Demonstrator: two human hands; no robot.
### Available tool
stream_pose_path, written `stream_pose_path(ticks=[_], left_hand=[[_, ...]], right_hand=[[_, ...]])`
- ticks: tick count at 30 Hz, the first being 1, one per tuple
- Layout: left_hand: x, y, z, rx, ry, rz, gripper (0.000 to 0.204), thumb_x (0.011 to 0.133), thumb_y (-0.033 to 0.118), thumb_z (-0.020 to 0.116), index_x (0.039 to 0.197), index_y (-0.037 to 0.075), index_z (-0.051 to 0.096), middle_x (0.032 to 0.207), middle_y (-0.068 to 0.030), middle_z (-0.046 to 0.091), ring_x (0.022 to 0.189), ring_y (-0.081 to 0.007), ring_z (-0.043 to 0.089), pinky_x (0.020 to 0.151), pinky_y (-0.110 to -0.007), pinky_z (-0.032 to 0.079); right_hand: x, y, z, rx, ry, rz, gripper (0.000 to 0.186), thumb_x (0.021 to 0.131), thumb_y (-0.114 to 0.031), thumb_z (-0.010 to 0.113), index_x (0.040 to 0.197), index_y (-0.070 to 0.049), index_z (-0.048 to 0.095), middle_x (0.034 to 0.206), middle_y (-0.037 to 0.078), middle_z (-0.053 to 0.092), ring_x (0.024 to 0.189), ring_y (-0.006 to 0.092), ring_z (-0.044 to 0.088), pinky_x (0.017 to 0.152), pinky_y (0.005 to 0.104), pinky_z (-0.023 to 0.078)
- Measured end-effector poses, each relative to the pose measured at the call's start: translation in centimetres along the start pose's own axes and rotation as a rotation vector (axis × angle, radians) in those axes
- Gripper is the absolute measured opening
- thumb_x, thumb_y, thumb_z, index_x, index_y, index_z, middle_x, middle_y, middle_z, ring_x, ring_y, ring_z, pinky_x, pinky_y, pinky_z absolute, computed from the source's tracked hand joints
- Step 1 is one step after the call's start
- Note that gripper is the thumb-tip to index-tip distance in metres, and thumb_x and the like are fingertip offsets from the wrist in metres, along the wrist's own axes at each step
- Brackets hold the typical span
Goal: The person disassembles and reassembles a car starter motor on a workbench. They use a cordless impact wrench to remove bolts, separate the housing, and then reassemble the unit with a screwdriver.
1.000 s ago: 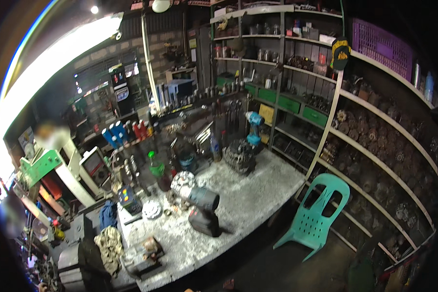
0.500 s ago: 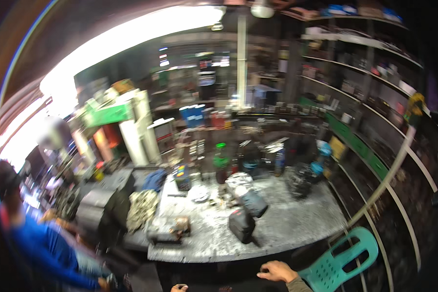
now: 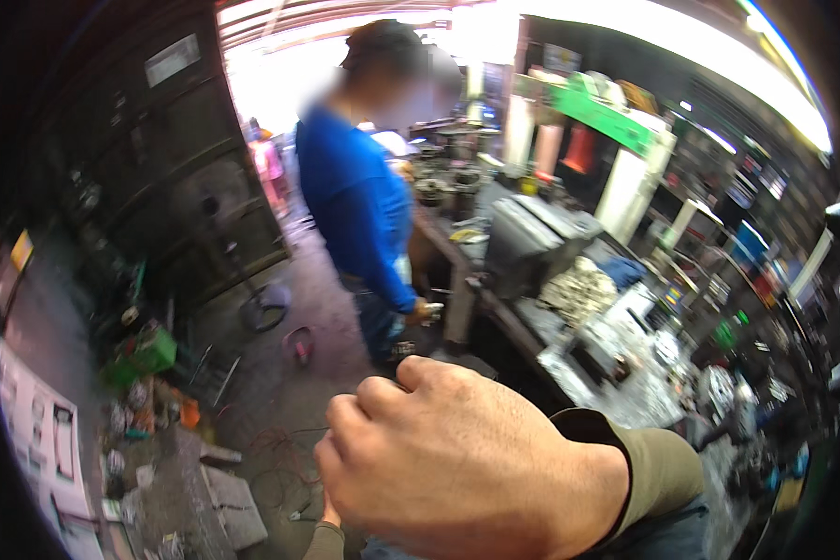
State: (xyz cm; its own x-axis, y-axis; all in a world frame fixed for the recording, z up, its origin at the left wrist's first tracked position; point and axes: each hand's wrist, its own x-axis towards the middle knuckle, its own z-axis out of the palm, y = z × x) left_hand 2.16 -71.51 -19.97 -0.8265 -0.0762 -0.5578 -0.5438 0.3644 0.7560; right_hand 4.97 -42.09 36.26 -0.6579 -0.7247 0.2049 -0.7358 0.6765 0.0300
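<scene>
My right hand (image 3: 448, 448) is raised large in the foreground, its back and knuckles toward me and its fingers curled under. Whatever it may hold is hidden beneath it. An olive sleeve (image 3: 649, 467) covers that forearm. Of my left hand (image 3: 330, 511) only a sliver shows behind the right one, above its own olive cuff; its fingers are hidden. Past my right hand stands a metal-topped workbench (image 3: 569, 369), with a grey block-shaped metal part (image 3: 595, 357) and a crumpled pale rag (image 3: 579, 291) on it.
A person in a blue top (image 3: 350, 201) stands beyond the bench's left end. On the left are a dark door (image 3: 159, 159), a green box (image 3: 145, 355) and a low wooden stand (image 3: 182, 490). A large grey machine housing (image 3: 532, 238) sits by the bench. Thin cables (image 3: 285, 457) lie on the floor.
My view has swung left, so the bench and the person in blue now appear farther right. My right hand has come up close and its fingers have curled in; my left hand is mostly covered.
</scene>
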Motion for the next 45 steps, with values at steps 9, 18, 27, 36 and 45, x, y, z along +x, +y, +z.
stream_pose_path(ticks=[9, 18, 27, 36, 45], left_hand=[[7.8, -7.4, -20.5, -0.235, 0.352, -0.125, 0.015, 0.097, 0.01, 0.067, 0.101, -0.002, 0.075, 0.079, -0.0068, 0.073, 0.065, -0.0132, 0.066, 0.059, -0.032, 0.053], [29.2, 8.5, -27.7, -0.439, 0.359, 0.113, 0.018, 0.096, 0.012, 0.068, 0.104, -0.003, 0.075, 0.085, -0.0081, 0.074, 0.076, -0.0139, 0.069, 0.069, -0.031, 0.055], [56.2, 34.5, -25.5, -0.223, -0.032, 0.218, 0.023, 0.1, 0.015, 0.064, 0.114, -0.001, 0.069, 0.089, -0.0045, 0.07, 0.069, -0.0121, 0.064, 0.058, -0.026, 0.05], [79.8, 53.8, -31.1, -0.262, -0.145, 0.268, 0.022, 0.099, 0.014, 0.065, 0.116, 0.001, 0.069, 0.084, -0.0041, 0.069, 0.065, -0.0114, 0.062, 0.056, -0.027, 0.051], [100.9, 74.4, -30.8, -0.478, -0.178, 0.327, 0.016, 0.098, 0.011, 0.068, 0.11, 0.001, 0.072, 0.084, -0.0046, 0.072, 0.066, -0.0111, 0.063, 0.059, -0.026, 0.051]], right_hand=[[23.2, 7.0, 15.7, 0.227, -0.186, -0.303, 0.036, 0.094, -0.043, 0.069, 0.106, -0.009, 0.062, 0.092, 0.01, 0.062, 0.091, 0.03, 0.068, 0.077, 0.0431, 0.057], [21.2, 20.2, 48.5, 0.591, -0.453, 0.629, 0.046, 0.091, -0.051, 0.07, 0.106, -0.008, 0.073, 0.099, 0.022, 0.075, 0.094, 0.044, 0.071, 0.08, 0.0546, 0.056], [16.5, 29.1, 66.7, 0.827, -0.928, 1.308, 0.052, 0.087, -0.046, 0.067, 0.119, -0.006, 0.076, 0.111, 0.021, 0.076, 0.104, 0.037, 0.074, 0.092, 0.046, 0.057], [30.6, 35.7, 67.8, 0.84, -0.525, 1.544, 0.052, 0.084, -0.048, 0.064, 0.107, -0.003, 0.078, 0.102, 0.023, 0.076, 0.099, 0.0403, 0.074, 0.087, 0.0511, 0.057], [38.6, 41.3, 72.1, 0.902, -0.526, 1.958, 0.041, 0.086, -0.045, 0.069, 0.097, -0.007, 0.08, 0.101, 0.014, 0.077, 0.099, 0.0311, 0.073, 0.088, 0.0463, 0.057]])
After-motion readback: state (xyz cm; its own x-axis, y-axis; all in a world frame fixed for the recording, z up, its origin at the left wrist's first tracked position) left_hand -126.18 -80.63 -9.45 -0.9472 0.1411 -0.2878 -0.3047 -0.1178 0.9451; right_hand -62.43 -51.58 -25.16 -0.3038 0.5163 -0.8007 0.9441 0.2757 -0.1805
